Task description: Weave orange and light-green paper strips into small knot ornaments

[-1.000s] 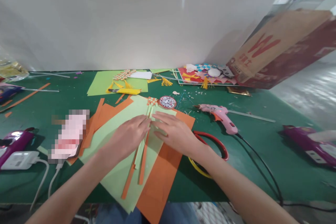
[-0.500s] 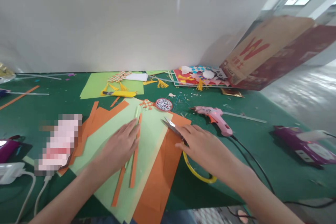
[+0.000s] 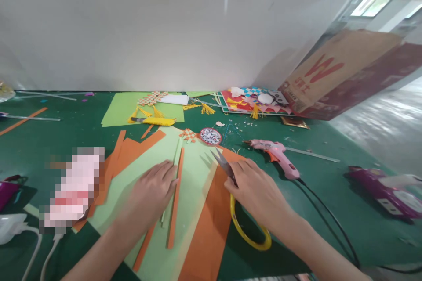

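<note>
My left hand (image 3: 152, 191) lies on the light green sheet (image 3: 198, 175), fingers stretched out and touching a narrow pale green strip (image 3: 176, 151). An orange strip (image 3: 176, 210) runs right beside its thumb and fingertips. Another orange strip (image 3: 143, 248) shows partly from under the wrist. My right hand (image 3: 252, 184) is closed around the middle of a pair of scissors (image 3: 224, 164), whose yellow handles (image 3: 252, 241) hang out below the palm. The scissor tips point up and left over the sheet, slightly parted. Orange paper (image 3: 207, 232) lies under the green sheet.
A pink glue gun (image 3: 278, 156) lies to the right, its cord trailing forward. Further back are a round dish of beads (image 3: 211, 136), a small woven paper piece (image 3: 189, 135) and a yellow utility knife (image 3: 158, 121). A blurred phone (image 3: 74, 189) is at left, a paper bag (image 3: 329, 70) back right.
The view has shifted slightly. The scissors have swung a little, their tips pointing more upward and their yellow handles showing more. My left hand stays on the strips.
</note>
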`<state>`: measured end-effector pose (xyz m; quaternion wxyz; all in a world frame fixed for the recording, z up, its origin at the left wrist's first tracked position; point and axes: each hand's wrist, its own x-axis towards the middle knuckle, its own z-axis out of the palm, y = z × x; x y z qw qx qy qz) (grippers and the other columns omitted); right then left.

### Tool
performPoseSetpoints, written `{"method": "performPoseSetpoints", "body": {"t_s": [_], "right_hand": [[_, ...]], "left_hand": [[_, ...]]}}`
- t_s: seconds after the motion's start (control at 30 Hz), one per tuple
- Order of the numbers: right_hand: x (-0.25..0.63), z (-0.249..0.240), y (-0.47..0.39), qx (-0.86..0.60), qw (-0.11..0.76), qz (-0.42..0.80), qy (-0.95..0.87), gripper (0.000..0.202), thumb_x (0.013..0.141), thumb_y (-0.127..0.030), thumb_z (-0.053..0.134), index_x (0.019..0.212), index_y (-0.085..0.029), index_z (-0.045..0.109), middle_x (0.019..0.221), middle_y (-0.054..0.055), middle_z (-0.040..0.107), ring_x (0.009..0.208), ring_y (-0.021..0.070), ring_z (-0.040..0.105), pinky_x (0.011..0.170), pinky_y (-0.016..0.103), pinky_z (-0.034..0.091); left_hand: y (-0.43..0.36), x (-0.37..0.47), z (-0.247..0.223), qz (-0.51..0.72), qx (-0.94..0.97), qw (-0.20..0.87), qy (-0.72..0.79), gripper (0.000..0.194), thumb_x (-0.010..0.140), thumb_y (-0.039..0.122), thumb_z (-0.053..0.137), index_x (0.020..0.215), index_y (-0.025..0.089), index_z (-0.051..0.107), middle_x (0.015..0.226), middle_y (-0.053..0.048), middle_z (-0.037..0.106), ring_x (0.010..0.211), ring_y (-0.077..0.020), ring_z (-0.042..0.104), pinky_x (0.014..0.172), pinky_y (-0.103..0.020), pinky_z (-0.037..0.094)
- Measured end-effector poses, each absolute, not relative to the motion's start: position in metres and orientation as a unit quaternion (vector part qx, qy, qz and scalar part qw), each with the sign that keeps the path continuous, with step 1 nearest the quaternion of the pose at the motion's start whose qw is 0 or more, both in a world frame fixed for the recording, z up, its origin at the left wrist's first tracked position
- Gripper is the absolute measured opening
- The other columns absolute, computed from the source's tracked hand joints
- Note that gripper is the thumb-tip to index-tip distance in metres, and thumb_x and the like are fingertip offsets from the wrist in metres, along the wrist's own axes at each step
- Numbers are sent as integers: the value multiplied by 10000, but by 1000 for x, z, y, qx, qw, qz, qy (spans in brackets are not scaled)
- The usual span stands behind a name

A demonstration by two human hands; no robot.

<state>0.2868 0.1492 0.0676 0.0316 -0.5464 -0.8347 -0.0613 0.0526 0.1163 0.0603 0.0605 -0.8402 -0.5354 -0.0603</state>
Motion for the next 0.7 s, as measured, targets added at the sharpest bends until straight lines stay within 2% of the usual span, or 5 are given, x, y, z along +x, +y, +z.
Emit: {"method": "performPoseSetpoints", "body": {"t_s": [0.17,0.27,0.37,0.5,0.7], "right_hand": [[273,99,172,-447,14,-131,-885,160,804,-93,457,763,-182,584,798,97,631,764,235,536,662,326,396],[251,119,205,-449,33,-152,-880,111,833,-147,489,826,-150,600,858,120,628,859,245,535,693,319,407],[222,128,251,-418,28,-164,-893,184,866,-170,451,916,-98,613,921,152,627,964,269,524,699,315,420],[185,124,309,-384,-44,-160,-908,241,854,-169,503,1035,-54,611,1017,194,625,1058,303,504,681,318,442],[154,100,361,-366,-88,-151,-914,242,851,-201,581,1060,-83,616,1107,165,614,1100,266,520,803,344,473]], "left_hand": [[117,51,48,-136,-837,188,-495,317,929,117,356,1060,65,639,1020,-150,717,951,-249,681,767,-349,572],[118,52,44,-174,-833,197,-486,288,928,122,380,1055,66,632,988,-143,722,916,-240,687,728,-337,573],[119,54,44,-182,-836,185,-484,298,931,116,363,1056,70,629,985,-142,722,919,-241,685,722,-344,574],[119,54,42,-186,-833,193,-483,284,910,90,388,1060,69,629,989,-148,718,921,-249,682,743,-359,571],[120,54,42,-185,-831,222,-475,300,911,78,368,997,59,655,957,-127,728,901,-228,685,734,-335,574]]}}
